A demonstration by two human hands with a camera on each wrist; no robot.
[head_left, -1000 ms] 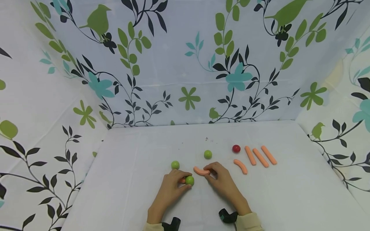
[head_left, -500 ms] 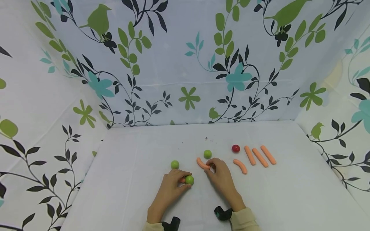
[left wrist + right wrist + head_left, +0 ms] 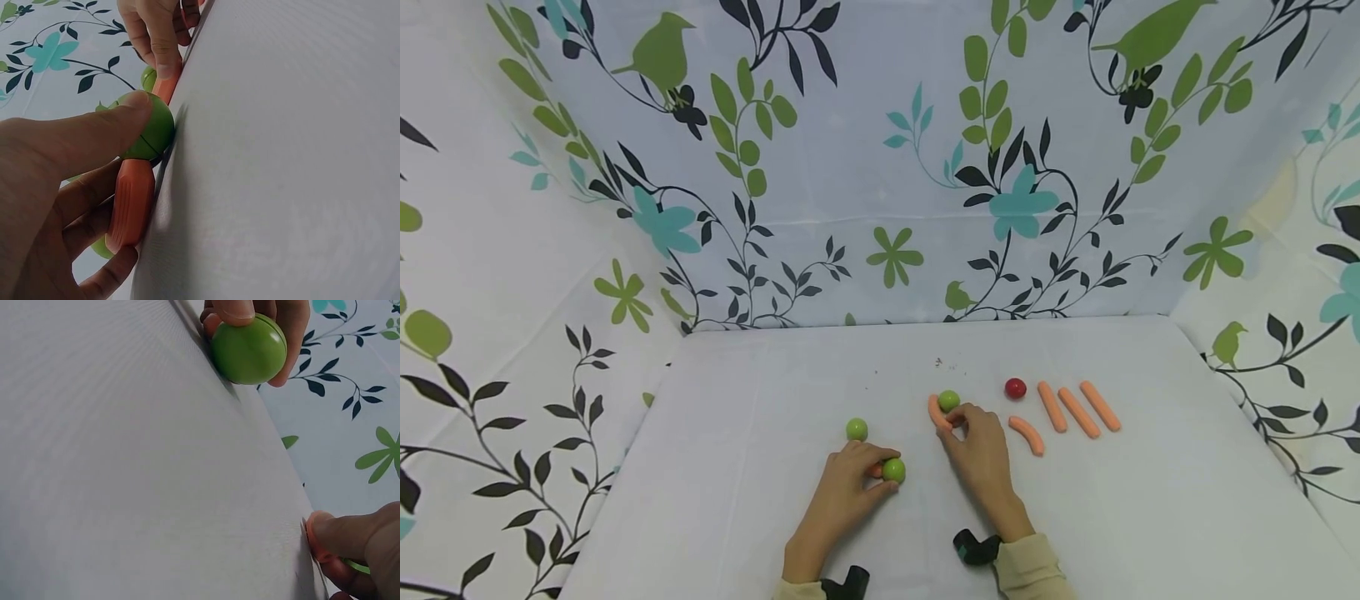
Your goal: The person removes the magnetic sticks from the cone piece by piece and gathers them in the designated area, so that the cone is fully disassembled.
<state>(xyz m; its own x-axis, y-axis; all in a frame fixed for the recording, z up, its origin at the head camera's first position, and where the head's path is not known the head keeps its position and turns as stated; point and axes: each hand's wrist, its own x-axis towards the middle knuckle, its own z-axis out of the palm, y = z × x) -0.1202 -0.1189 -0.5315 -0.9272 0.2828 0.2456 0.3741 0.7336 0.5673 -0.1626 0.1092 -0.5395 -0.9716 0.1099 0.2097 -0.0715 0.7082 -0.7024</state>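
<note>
My left hand [image 3: 838, 496] pinches a green ball [image 3: 893, 470] low over the white table. In the left wrist view its thumb lies on this green ball [image 3: 153, 131], and a ridged orange stick [image 3: 131, 200] sits end-on against the ball, its other end near my fingertips. My right hand [image 3: 988, 454] pinches the lower end of a curved orange piece [image 3: 936, 408], which stands right beside a second green ball [image 3: 949, 400]. Just beyond my left knuckles lies another green ball [image 3: 857, 429]. The right wrist view shows my right thumb over the orange piece [image 3: 317, 540], covering most of it.
To the right of my right hand lie another curved orange piece [image 3: 1027, 435], a red ball [image 3: 1015, 388] and straight orange sticks [image 3: 1079, 412] in a slanted row. A patterned cloth [image 3: 820, 167] hangs behind and beside the white table [image 3: 1150, 517].
My right hand has moved away from my left and forward, turning the curved orange piece steeper and bringing it beside the far green ball. My left hand stays in place with its ball.
</note>
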